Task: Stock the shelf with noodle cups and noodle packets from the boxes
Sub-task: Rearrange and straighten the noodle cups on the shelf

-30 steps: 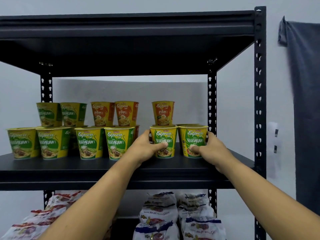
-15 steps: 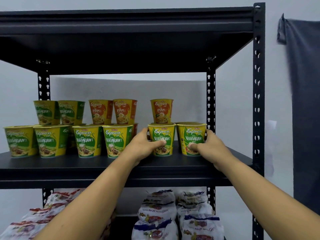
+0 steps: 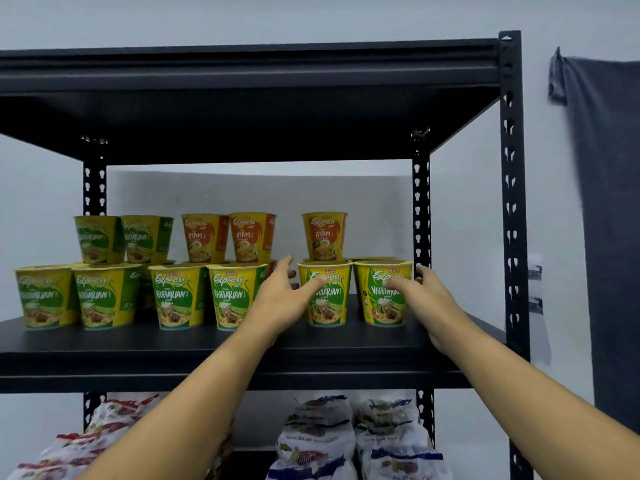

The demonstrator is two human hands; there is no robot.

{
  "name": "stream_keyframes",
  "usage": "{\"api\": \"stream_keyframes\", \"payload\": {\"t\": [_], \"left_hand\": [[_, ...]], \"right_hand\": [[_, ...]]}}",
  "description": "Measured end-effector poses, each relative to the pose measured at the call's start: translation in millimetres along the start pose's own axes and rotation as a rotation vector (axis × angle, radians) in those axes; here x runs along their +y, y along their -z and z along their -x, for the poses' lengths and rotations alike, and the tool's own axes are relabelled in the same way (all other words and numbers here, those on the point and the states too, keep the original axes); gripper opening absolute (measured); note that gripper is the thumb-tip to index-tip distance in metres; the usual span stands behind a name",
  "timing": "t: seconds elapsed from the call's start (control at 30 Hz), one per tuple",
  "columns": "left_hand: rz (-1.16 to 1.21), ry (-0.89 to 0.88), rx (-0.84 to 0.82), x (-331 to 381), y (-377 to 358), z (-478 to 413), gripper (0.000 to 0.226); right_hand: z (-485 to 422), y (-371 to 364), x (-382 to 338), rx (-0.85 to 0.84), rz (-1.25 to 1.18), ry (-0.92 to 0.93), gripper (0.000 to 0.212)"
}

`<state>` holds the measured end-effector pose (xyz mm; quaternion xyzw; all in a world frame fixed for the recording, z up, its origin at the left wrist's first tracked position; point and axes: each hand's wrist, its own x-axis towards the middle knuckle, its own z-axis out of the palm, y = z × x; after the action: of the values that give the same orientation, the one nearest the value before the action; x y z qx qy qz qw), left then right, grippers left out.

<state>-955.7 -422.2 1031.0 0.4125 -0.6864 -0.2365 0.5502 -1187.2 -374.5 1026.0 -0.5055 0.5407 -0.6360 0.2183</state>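
Note:
Yellow-green vegetarian noodle cups stand in a front row on the black middle shelf (image 3: 104, 344), with green and orange cups stacked behind. My left hand (image 3: 277, 303) is at the left side of one front cup (image 3: 327, 303). Its thumb lies across the cup's front and its fingers are spread straight beside it. My right hand (image 3: 427, 303) holds the rightmost front cup (image 3: 379, 303), thumb on the front and fingers round its right side. An orange cup (image 3: 323, 237) sits stacked just behind these two. Noodle packets (image 3: 315, 434) fill the shelf below.
The black upper shelf (image 3: 242, 74) hangs low over the stacked cups. The rack's right posts (image 3: 512, 202) stand just beside my right hand. A dark cloth (image 3: 609, 202) hangs on the wall at far right. More packets (image 3: 104, 434) lie at the lower left.
Both cups stay standing on the shelf. My left hand's fingers have loosened and spread away from its cup. Both thumbs now sit higher on the cups. The view has shifted so the shelf appears lower.

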Motion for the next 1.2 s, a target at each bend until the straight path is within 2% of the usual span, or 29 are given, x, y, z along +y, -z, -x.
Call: {"api": "stream_keyframes", "payload": {"t": [0.07, 0.23, 0.33, 0.47, 0.63, 0.87, 1.0, 1.2], "left_hand": [[0.007, -0.042, 0.026, 2, 1, -1, 0.087], [-0.026, -0.087, 0.023, 20, 8, -18, 0.081], [-0.117, -0.074, 0.002, 36, 13, -37, 0.079], [-0.187, -0.002, -0.102, 54, 13, -63, 0.075], [-0.204, 0.142, -0.182, 55, 0, -95, 0.058], [-0.289, 0.302, -0.354, 39, -12, -127, 0.058], [-0.303, 0.330, -0.359, 37, -12, -136, 0.052], [-0.291, 0.344, -0.329, 30, -14, -142, 0.063]], "right_hand": [[0, 4, -7, 0.018, -0.044, 0.025, 0.082], [-13, 13, -37, -0.023, 0.053, 0.132, 0.064], [-29, 14, -56, -0.093, 0.179, 0.126, 0.063], [-55, 9, -76, -0.189, 0.378, 0.054, 0.069], [-91, -3, -87, -0.306, 0.591, 0.020, 0.054], [-125, -30, -82, -0.419, 0.846, -0.026, 0.070], [-139, -41, -84, -0.482, 0.995, -0.100, 0.072], [-151, -46, -82, -0.471, 1.029, -0.190, 0.082]]}}
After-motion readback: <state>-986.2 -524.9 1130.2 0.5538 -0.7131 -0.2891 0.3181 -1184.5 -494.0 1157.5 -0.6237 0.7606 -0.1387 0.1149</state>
